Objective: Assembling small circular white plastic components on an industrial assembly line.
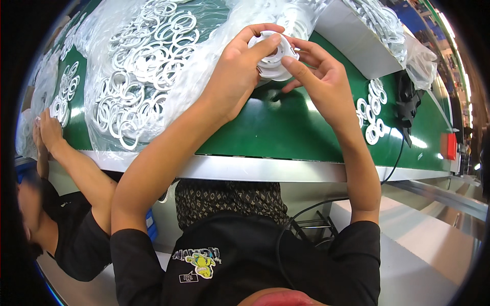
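Note:
Between my two hands, above the green tabletop, is a round white plastic ring-shaped part with a hole in its middle. My left hand grips it from the left, its thumb lying across the face toward the hole. On the other side my right hand pinches the rim, thumb on the lower right edge and fingers behind. The far side of the part is hidden. To the left of my left forearm, many thin white rings lie heaped on clear plastic sheeting.
A white box of white parts stands at the far right. Loose white rings and a black bag-like bundle with a cable lie to the right. A co-worker's hand works at the left. The metal table edge runs in front of me.

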Tool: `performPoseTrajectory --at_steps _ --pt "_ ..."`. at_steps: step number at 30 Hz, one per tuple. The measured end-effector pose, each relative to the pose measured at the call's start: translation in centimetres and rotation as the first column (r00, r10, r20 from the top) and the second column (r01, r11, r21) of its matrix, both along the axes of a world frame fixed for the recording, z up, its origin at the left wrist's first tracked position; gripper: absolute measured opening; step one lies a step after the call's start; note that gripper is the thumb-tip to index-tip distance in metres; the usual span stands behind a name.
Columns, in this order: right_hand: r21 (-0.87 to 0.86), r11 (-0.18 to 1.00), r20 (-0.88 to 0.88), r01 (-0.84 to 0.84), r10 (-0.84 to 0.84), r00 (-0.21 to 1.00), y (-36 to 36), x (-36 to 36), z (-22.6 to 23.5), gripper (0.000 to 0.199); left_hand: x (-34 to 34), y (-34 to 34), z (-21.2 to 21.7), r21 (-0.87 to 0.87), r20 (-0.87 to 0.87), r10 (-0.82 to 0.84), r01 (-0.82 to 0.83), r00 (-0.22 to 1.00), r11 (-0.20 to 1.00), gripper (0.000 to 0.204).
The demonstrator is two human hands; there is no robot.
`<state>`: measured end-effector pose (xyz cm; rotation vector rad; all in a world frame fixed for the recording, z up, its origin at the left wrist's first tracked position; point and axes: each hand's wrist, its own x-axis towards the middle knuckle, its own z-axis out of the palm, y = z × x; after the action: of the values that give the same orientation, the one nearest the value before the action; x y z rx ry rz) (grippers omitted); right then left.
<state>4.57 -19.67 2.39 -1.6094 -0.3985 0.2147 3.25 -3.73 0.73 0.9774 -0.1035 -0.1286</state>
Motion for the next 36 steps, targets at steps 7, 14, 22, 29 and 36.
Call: performPoseTrajectory --at_steps 7,14,22,29,36 --pt "-0.006 1.000 0.064 0.019 -0.018 0.998 -0.3 0.1 -0.3 0.038 -0.1 -0.1 0.0 0.226 0.162 0.010 -0.047 0.987 0.973 0.032" --pt "-0.077 0.995 0.122 0.067 -0.057 0.991 -0.8 0.4 0.0 0.034 0.2 0.7 0.3 0.319 0.205 0.055 -0.120 0.977 0.940 0.027" --pt "0.014 0.990 0.136 0.140 -0.140 0.981 -1.3 0.8 0.8 0.026 0.5 1.0 0.4 0.422 0.132 0.002 -0.058 0.991 0.905 0.028" --pt "0.112 0.988 0.020 0.108 -0.111 0.994 -1.6 1.1 0.8 0.028 0.6 1.4 0.4 0.410 0.146 -0.074 0.008 0.986 0.912 0.030" --pt "0.146 0.986 -0.036 0.082 -0.077 0.996 -2.0 1.2 0.6 0.028 0.2 1.1 0.9 0.408 0.124 -0.063 0.007 0.990 0.913 0.026"
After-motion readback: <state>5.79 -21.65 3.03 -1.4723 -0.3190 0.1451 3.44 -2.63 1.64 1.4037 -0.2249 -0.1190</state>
